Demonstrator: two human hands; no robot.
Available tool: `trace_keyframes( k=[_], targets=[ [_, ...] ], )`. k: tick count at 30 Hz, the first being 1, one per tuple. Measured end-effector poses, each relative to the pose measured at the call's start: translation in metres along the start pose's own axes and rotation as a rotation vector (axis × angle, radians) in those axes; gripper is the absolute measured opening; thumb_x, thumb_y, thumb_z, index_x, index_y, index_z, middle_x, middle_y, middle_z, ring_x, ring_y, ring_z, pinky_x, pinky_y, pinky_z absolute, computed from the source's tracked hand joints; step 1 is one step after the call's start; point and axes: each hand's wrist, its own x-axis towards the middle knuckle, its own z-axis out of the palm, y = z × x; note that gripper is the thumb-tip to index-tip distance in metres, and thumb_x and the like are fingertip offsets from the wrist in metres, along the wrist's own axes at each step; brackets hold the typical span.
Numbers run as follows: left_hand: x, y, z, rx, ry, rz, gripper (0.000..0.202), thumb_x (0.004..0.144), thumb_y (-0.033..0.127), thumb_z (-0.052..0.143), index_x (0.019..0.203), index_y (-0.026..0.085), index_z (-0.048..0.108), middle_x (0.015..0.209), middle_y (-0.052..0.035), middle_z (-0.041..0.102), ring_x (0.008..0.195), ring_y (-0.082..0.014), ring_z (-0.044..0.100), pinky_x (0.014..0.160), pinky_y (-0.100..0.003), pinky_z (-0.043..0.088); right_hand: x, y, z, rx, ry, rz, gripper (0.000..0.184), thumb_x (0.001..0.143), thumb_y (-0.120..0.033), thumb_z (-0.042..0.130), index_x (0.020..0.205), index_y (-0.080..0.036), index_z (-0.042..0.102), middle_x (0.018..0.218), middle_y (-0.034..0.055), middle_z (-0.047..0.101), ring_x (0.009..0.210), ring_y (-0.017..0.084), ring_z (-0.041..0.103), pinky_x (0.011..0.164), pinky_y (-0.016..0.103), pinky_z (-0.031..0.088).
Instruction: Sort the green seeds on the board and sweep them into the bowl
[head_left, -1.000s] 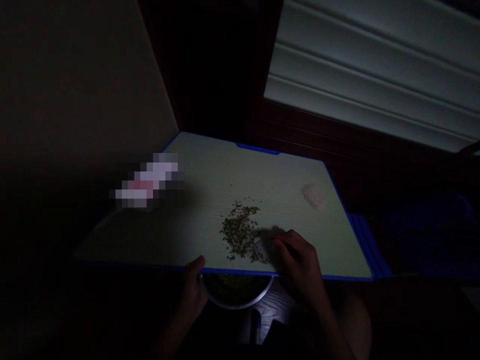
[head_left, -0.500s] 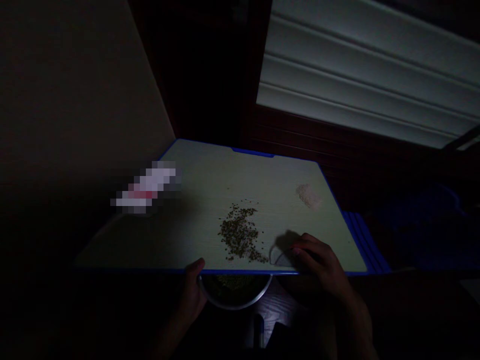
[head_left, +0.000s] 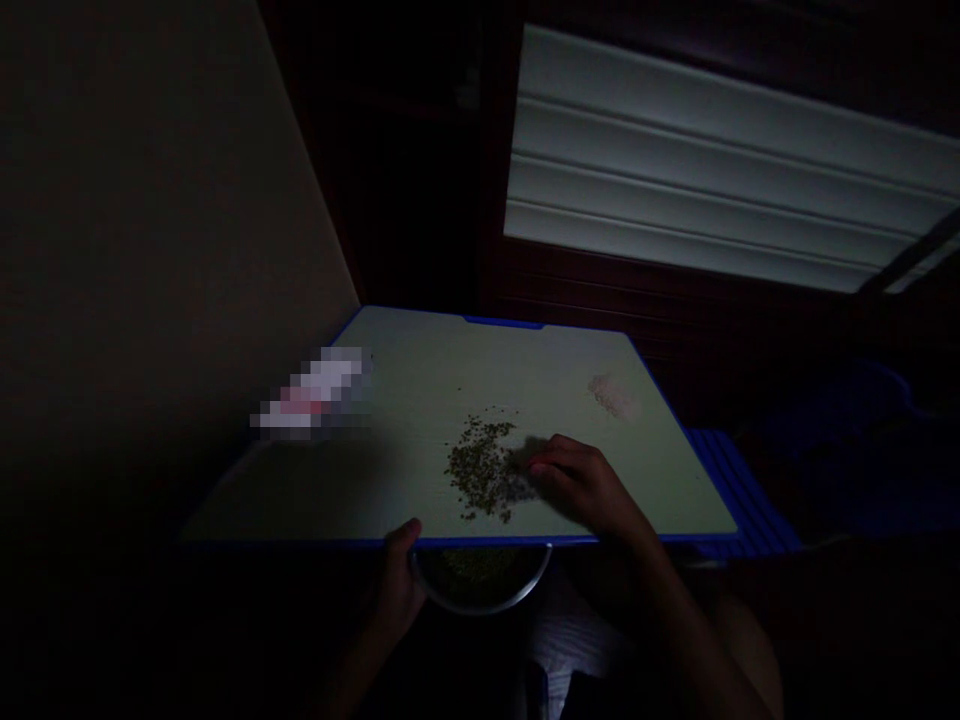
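Note:
Small dark grains [head_left: 484,468] lie in a loose patch on the pale, blue-edged tabletop [head_left: 405,400]. My right hand [head_left: 577,480] is closed in a pinch at the right side of this patch, low over the surface. A thin clear piece, partly seen beside its fingers, is too dim to name. Below the near edge hangs a metal bowl [head_left: 510,604] with greenish grains inside, half hidden by the tabletop. At the bowl's left rim, my left hand [head_left: 401,575] grips it, thumb over the table edge; its other fingers are hidden.
A small pale heap [head_left: 611,396] sits toward the tabletop's right side. On the left is a blurred white and red item [head_left: 311,395]. A wall [head_left: 150,200] borders the left, and a dark cabinet with light slatted panels [head_left: 675,170] stands behind. Blue plastic [head_left: 840,430] is at right.
My right hand has moved left and slightly away from the near edge, up to the grains. The grains nearest it are drawn closer into the patch. My view has shifted a little.

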Motion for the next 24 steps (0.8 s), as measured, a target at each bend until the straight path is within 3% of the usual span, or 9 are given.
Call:
trace_keyframes(
  k=[6,13,19,24],
  targets=[
    [0.008,-0.002,-0.007,0.003,-0.07,-0.015,0.02,0.087,0.024,0.055,0.092,0.012,0.071,0.085,-0.0103,0.074,0.112,-0.029,0.066,0.106,-0.042,0.05,0.006,0.008,0.003,-0.017,0.062,0.0,0.021,0.099,-0.033,0.057,0.103,-0.021,0.073,0.092,0.0027,0.069,0.086,0.016,0.067,0.08,0.034,0.054],
    [0.008,-0.005,-0.001,-0.025,-0.11,0.077,0.015,0.084,0.021,0.058,0.095,0.014,0.066,0.088,-0.0082,0.074,0.111,-0.0259,0.066,0.106,-0.036,0.05,0.008,0.023,0.006,-0.052,0.135,0.047,0.024,0.099,-0.035,0.059,0.117,-0.019,0.064,0.12,0.008,0.066,0.1,0.019,0.067,0.088,0.04,0.057],
    [0.003,-0.006,0.001,-0.023,-0.2,0.08,0.04,0.085,0.025,0.059,0.124,0.015,0.058,0.106,-0.0089,0.073,0.113,-0.0255,0.065,0.101,-0.037,0.053,0.011,0.029,0.009,-0.015,0.215,0.098,0.03,0.098,-0.035,0.061,0.123,-0.018,0.061,0.124,0.0088,0.064,0.104,0.022,0.066,0.089,0.043,0.057],
    [0.0,0.0,0.0,0.015,-0.231,0.022,0.048,0.082,0.022,0.059,0.128,0.009,0.057,0.11,-0.0138,0.072,0.11,-0.0287,0.066,0.096,-0.04,0.056,0.009,0.031,0.009,0.037,0.254,0.145,0.032,0.097,-0.035,0.061,0.124,-0.017,0.061,0.124,0.0089,0.064,0.103,0.022,0.067,0.088,0.043,0.058]
  ],
)
